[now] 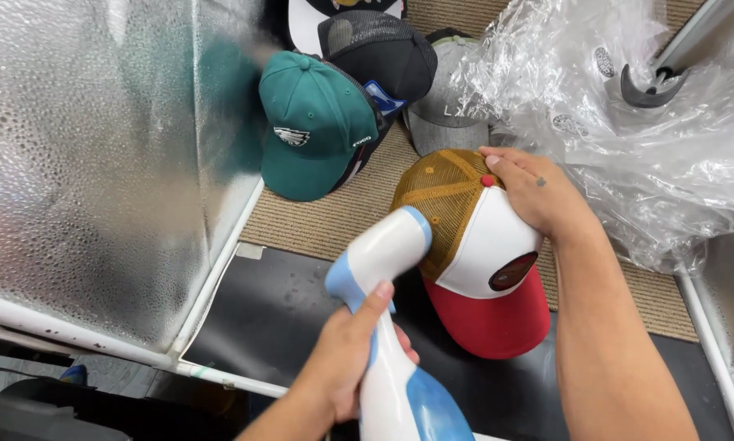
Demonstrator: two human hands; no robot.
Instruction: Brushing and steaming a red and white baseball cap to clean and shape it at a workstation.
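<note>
**Steamer against a mesh-backed cap**

Lower centre: left hand [346,359], fingers clamped round a white-and-blue plastic handheld steamer [391,327], nozzle touching yellow mesh. Centre: red-brimmed, white-fronted trucker cap [485,261], on a black mat [261,318]. Right of centre: right hand [534,192], fingers together, pressed on the crown. Upper left: green cap [314,122]. Upper right: crumpled clear plastic sheeting [628,131].

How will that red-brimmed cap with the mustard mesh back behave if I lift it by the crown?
The cap is probably light: mostly mesh and foam-like front. The mesh back will likely dent, since the right hand spreads over the crown. The brim looks stiff and flat, so it shouldn't roll.
</note>
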